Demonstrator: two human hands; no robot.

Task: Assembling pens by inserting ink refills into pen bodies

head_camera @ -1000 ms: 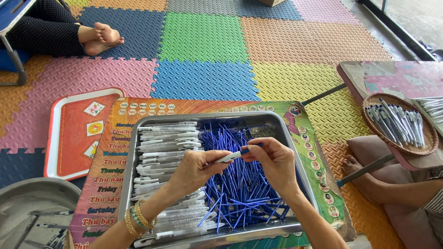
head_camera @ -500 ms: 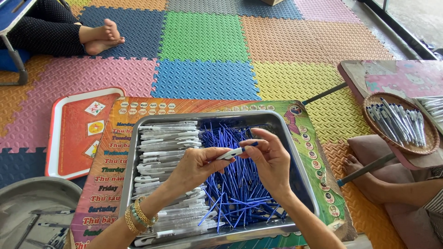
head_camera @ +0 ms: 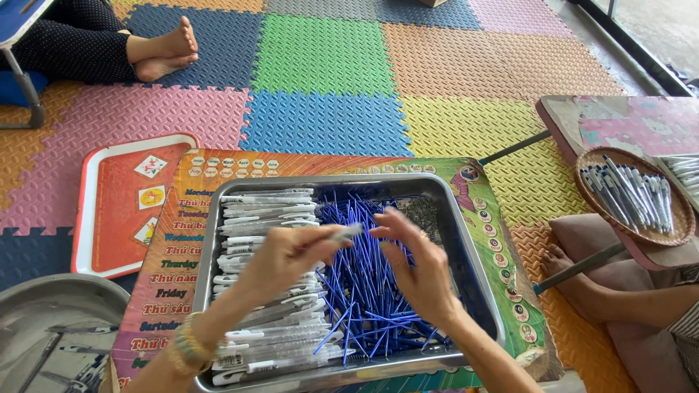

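Floor of coloured foam puzzle mats (head_camera: 328, 44); low desk with printed colourful top (head_camera: 182, 240) carrying a metal tray (head_camera: 466, 240). Tray contents: clear pen barrels (head_camera: 262, 211) stacked along its left side, loose blue refills (head_camera: 364, 291) heaped in the middle. Left hand (head_camera: 287, 258) over the tray, fingers pinched on one clear pen barrel (head_camera: 344, 233). Right hand (head_camera: 415, 266) just beside it, fingers spread, holding nothing visible. Red tray (head_camera: 124, 211) left of desk; wicker basket of pens (head_camera: 630, 196) at right; a seated person's bare feet (head_camera: 164, 54) at upper left.

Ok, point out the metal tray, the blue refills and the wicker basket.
metal tray (head_camera: 466, 240): head view, right rim.
blue refills (head_camera: 364, 291): head view, middle of the pile.
wicker basket (head_camera: 582, 171): head view, left rim.
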